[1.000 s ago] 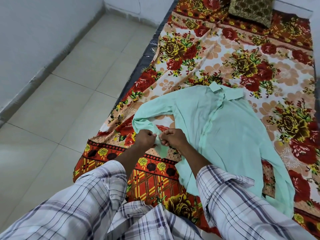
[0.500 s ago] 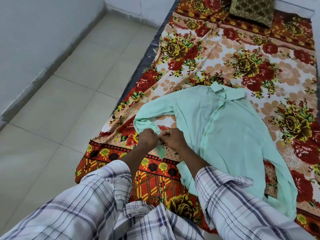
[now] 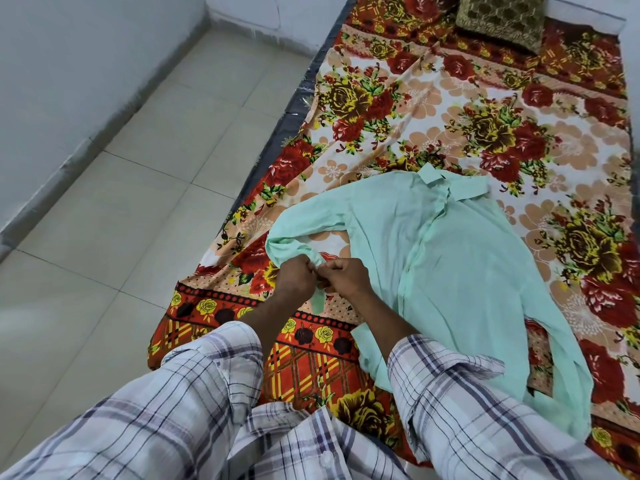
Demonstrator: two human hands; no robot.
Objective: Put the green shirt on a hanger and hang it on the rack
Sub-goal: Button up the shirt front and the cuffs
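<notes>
Looking down on a pale tiled floor (image 3: 121,237) filling the nine o'clock side, and on a red, yellow and cream floral bedsheet (image 3: 415,109) running from six o'clock up toward one. Finding the green shirt (image 3: 467,271) lying spread flat on that sheet, right of centre toward four o'clock, with its collar (image 3: 450,183) pointing to twelve and its hem trailing toward five. Reaching in from six o'clock with both forearms, in rolled plaid sleeves (image 3: 194,393). Noting a dark gold patterned cushion (image 3: 502,19) lying at the sheet's far end, at one o'clock. Working at the end of the shirt's near sleeve (image 3: 311,220), which is curving out toward nine o'clock from the shirt's body and looping back toward centre. Bringing the two fists knuckle to knuckle just below centre, at the nine o'clock edge of the shirt's body: left hand (image 3: 294,277) curling its fingers and pinching the gathered cuff (image 3: 317,260), right hand (image 3: 346,277) curling likewise and pinching the same cuff from the three o'clock side. Leaving a short tail of green cloth hanging under the fists toward six o'clock.
</notes>
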